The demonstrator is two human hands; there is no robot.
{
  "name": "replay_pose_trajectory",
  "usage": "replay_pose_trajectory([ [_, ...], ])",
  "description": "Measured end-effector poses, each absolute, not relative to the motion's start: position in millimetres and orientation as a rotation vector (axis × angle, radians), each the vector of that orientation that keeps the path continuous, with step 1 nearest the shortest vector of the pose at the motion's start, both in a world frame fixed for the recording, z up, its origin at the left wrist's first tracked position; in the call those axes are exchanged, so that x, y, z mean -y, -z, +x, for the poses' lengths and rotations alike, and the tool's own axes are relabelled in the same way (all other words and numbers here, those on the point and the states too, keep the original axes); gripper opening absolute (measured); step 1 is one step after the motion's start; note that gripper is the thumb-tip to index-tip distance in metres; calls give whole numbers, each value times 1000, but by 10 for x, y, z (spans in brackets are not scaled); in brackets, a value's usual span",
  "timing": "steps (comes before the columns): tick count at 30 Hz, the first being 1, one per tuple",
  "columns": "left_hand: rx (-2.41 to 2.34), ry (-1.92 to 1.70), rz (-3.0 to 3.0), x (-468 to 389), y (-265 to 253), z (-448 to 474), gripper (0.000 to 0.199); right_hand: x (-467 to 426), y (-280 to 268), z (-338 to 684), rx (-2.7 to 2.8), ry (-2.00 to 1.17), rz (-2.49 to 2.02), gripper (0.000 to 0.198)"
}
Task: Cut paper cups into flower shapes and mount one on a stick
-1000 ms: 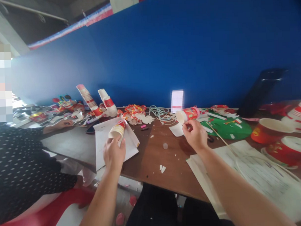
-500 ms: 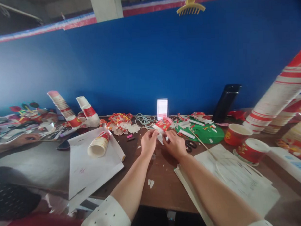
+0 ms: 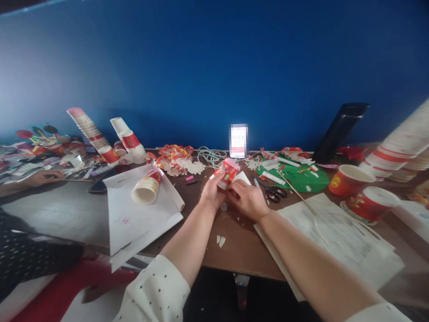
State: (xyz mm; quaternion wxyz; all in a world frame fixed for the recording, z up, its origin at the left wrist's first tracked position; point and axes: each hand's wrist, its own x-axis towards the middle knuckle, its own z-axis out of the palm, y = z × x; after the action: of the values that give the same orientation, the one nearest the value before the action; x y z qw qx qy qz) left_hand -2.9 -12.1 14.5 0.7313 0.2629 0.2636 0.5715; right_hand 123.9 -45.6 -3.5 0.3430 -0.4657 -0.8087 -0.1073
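Note:
A small red printed paper cup (image 3: 229, 171), perhaps a cut one, is pinched in my left hand (image 3: 213, 193), its pale end toward me. Closed fingers of my right hand (image 3: 250, 201) meet it from below on the right; what they pinch is hidden. A white paper piece (image 3: 242, 178) shows just behind those fingers. Black-handled scissors (image 3: 275, 193) lie right of my right hand, on the brown table (image 3: 239, 254). White scraps (image 3: 221, 241) lie nearer to me.
Paper cups (image 3: 145, 190) lie on white sheets (image 3: 132, 229) at left. Printed sheets (image 3: 329, 232) and red cups (image 3: 352, 178) are at right, with leaning cup stacks and a black flask (image 3: 340, 133). Cut scraps (image 3: 175, 157) line the back. Another person's hand (image 3: 42, 176) rests far left.
My view has tipped downward. The red cup has turned in my hands and my left hand now wraps further round it. More of the scissors shows beside my right hand.

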Motion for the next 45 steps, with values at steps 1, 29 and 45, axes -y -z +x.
replay_pose_trajectory([
  [1,-568,-1266,560,116,-137,-41,16,460,32,1252,2068,244,-1204,19],
  [29,-665,-1316,524,193,-128,77,18,337,-8,1414,1688,475,-1570,27],
  [45,-622,-1310,528,175,-117,64,18,203,-132,1670,1228,184,-1668,15],
])
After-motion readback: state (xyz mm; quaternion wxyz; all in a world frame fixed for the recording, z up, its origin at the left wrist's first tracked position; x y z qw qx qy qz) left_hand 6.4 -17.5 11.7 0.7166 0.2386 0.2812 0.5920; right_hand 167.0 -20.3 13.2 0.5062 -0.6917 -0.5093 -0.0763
